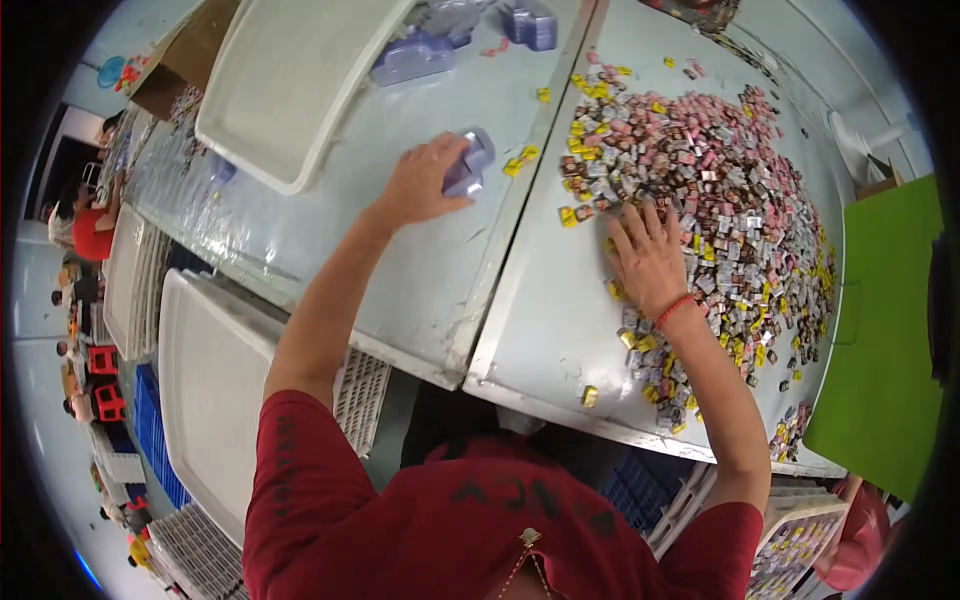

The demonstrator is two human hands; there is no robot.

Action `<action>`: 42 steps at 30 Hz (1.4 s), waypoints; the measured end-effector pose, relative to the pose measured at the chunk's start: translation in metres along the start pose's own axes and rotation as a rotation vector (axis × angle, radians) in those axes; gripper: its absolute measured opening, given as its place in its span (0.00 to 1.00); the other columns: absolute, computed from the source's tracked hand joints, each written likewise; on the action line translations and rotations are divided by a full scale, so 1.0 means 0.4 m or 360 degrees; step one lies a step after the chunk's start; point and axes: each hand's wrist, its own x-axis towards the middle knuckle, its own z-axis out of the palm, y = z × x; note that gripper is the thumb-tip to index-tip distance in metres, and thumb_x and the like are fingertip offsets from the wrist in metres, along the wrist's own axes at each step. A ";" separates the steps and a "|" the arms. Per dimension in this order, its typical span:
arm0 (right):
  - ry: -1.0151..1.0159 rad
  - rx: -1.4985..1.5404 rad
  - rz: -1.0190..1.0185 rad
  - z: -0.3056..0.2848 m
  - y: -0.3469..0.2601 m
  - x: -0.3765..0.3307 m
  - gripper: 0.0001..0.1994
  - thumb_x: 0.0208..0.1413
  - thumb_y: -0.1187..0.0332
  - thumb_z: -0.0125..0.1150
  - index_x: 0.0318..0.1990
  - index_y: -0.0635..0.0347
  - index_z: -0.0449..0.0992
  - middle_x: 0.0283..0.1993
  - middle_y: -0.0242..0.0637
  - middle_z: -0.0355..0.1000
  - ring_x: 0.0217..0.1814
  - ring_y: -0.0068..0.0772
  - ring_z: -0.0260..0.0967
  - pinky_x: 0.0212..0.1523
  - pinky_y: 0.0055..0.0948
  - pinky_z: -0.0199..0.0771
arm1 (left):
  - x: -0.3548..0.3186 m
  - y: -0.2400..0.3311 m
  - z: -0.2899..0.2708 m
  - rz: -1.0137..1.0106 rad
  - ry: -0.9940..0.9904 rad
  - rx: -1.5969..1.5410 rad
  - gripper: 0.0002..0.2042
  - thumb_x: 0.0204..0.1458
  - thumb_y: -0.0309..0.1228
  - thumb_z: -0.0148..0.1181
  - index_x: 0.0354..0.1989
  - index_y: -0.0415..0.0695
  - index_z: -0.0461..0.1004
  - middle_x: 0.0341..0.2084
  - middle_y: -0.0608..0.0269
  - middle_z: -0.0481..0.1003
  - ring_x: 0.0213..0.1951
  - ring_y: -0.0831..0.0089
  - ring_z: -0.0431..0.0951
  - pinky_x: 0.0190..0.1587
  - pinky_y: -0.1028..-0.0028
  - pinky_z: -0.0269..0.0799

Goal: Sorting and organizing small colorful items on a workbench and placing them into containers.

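Two hands at work on a pale surface point(440, 290) strewn with small wrapped pieces.

A large white tray point(290, 90) fills the upper left of the frame; right of centre spreads a wide heap of small wrapped pieces point(720, 190), pink, silver and yellow. The right hand point(648, 258) lies flat and unclenched on the heap's near edge, a red band at the wrist. The left hand point(420, 185), centre top, is closed around what looks like a clear plastic box point(470, 165), with more such boxes point(415, 55) above it.

Both bare forearms stretch forward, the left hand point(425, 182) curled shut in a grasp, the right hand point(648, 255) flat with fingers spread, palm down.
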 end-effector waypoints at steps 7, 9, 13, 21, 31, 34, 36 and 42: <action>0.0282 0.0604 -0.0270 -0.003 -0.250 -0.088 0.25 0.59 0.52 0.51 0.60 0.54 0.65 0.68 0.43 0.56 0.73 0.49 0.45 0.69 0.58 0.40 | -0.172 0.119 -0.075 -0.0028 -0.0120 -0.0259 0.33 0.32 0.38 0.72 0.50 0.44 0.66 0.56 0.54 0.64 0.54 0.52 0.66 0.56 0.59 0.61; 0.0326 0.0476 -0.0110 0.042 -0.205 -0.058 0.24 0.60 0.53 0.49 0.60 0.54 0.65 0.67 0.42 0.56 0.72 0.48 0.46 0.69 0.57 0.40 | -0.200 0.121 -0.099 0.0045 -0.0060 -0.0227 0.33 0.33 0.40 0.73 0.50 0.47 0.66 0.57 0.55 0.62 0.55 0.54 0.66 0.57 0.58 0.59; 0.0330 0.0262 0.0239 0.046 -0.115 -0.015 0.22 0.60 0.56 0.48 0.59 0.54 0.65 0.64 0.42 0.60 0.70 0.46 0.50 0.68 0.56 0.43 | -0.233 0.110 -0.101 0.0005 -0.0020 -0.0345 0.23 0.33 0.34 0.74 0.38 0.43 0.71 0.59 0.49 0.64 0.58 0.50 0.64 0.59 0.61 0.60; 0.0579 0.0335 0.0300 0.012 -0.231 -0.061 0.25 0.57 0.62 0.54 0.62 0.53 0.62 0.64 0.43 0.58 0.69 0.51 0.49 0.67 0.57 0.42 | -0.246 0.091 -0.083 -0.0076 -0.0020 -0.0585 0.18 0.36 0.42 0.73 0.28 0.44 0.73 0.60 0.52 0.64 0.59 0.53 0.63 0.60 0.62 0.59; 0.0538 0.0895 0.0070 -0.052 -0.439 -0.129 0.24 0.50 0.71 0.60 0.57 0.57 0.67 0.63 0.46 0.60 0.66 0.53 0.53 0.66 0.57 0.47 | -0.226 0.079 -0.033 -0.0071 0.0182 -0.0635 0.14 0.43 0.42 0.68 0.29 0.45 0.78 0.59 0.50 0.65 0.58 0.52 0.64 0.61 0.61 0.56; 0.0622 0.0999 0.0059 -0.032 -0.463 -0.140 0.23 0.51 0.71 0.59 0.56 0.58 0.67 0.61 0.47 0.61 0.66 0.53 0.54 0.65 0.55 0.50 | -0.159 0.042 0.003 -0.0049 0.0221 -0.0579 0.11 0.46 0.40 0.65 0.31 0.45 0.79 0.58 0.51 0.66 0.58 0.52 0.65 0.60 0.61 0.58; 0.0644 0.1023 0.0111 -0.023 -0.481 -0.143 0.21 0.53 0.70 0.58 0.55 0.60 0.68 0.60 0.49 0.62 0.65 0.54 0.54 0.64 0.53 0.53 | -0.111 0.009 0.025 -0.0022 0.0249 -0.0506 0.09 0.48 0.38 0.64 0.32 0.45 0.79 0.58 0.51 0.66 0.57 0.53 0.66 0.59 0.63 0.60; 0.0644 0.1000 0.0153 -0.025 -0.494 -0.157 0.19 0.54 0.69 0.57 0.54 0.62 0.69 0.59 0.48 0.62 0.65 0.52 0.54 0.64 0.52 0.53 | -0.014 -0.015 0.012 0.0327 0.0339 0.0340 0.07 0.49 0.31 0.60 0.31 0.41 0.79 0.52 0.53 0.70 0.54 0.56 0.68 0.57 0.61 0.61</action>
